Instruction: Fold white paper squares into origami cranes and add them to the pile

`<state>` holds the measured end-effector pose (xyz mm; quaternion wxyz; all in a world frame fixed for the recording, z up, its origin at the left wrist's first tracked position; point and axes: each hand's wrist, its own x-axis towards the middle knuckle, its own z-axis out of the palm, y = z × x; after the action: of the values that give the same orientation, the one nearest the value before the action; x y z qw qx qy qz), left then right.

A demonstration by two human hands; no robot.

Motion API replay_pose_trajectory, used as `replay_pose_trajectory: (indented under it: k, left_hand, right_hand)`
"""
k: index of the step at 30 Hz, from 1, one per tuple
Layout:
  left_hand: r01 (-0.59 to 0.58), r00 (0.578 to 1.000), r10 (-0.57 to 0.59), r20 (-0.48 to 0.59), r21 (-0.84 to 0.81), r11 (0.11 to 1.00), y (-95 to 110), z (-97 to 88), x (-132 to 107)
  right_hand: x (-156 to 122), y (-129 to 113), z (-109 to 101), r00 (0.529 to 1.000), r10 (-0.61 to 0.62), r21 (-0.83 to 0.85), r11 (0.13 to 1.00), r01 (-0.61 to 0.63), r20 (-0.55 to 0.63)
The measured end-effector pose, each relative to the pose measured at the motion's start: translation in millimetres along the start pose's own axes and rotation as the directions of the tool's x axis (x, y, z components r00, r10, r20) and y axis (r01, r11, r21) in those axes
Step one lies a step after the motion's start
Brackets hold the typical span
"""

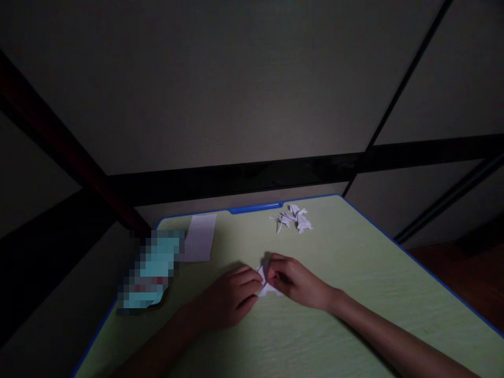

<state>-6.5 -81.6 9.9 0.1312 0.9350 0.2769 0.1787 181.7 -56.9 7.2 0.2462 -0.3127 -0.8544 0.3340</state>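
left hand (232,294) and right hand (293,281) pinch a small white folded paper (264,281) together on the green table (354,283) (folded paper figures (293,218) at 1 o'clock)

A pale green table (374,262) with a blue rim. A white sheet (200,237) lies at its far left, with a blurred teal thing (151,273) just beside it at the left edge. A heap of folded paper figures (293,218) lies far right of centre, and a small paper piece (263,286) in the middle.
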Motion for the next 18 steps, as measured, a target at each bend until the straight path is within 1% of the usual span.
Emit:
replay_pose_trajectory:
  k: [3,5,13,18]
  left_hand:
    - [-0.062,0.998,0.060,0.029,0.072,0.995,1.7,-0.8,-1.0]
    - [-0.079,0.996,0.075,0.039,0.092,0.993,2.8,-1.2,-1.6]
    - [-0.060,0.998,0.058,0.030,0.059,0.996,4.7,-2.0,-1.0]
    - [-0.070,0.997,0.068,0.035,0.060,0.996,4.6,-1.6,-0.8]
  right_hand:
    - [0.2,1.5,-2.5,1.000,0.004,0.034,0.999,-0.004,0.015]
    - [0.3,2.5,-3.0,1.000,0.005,0.053,0.999,-0.005,0.016]
    - [0.8,4.7,-2.3,1.000,0.003,0.069,0.998,-0.003,0.009]
    - [1.7,3.1,-2.7,1.000,0.015,0.090,0.996,-0.016,0.005]
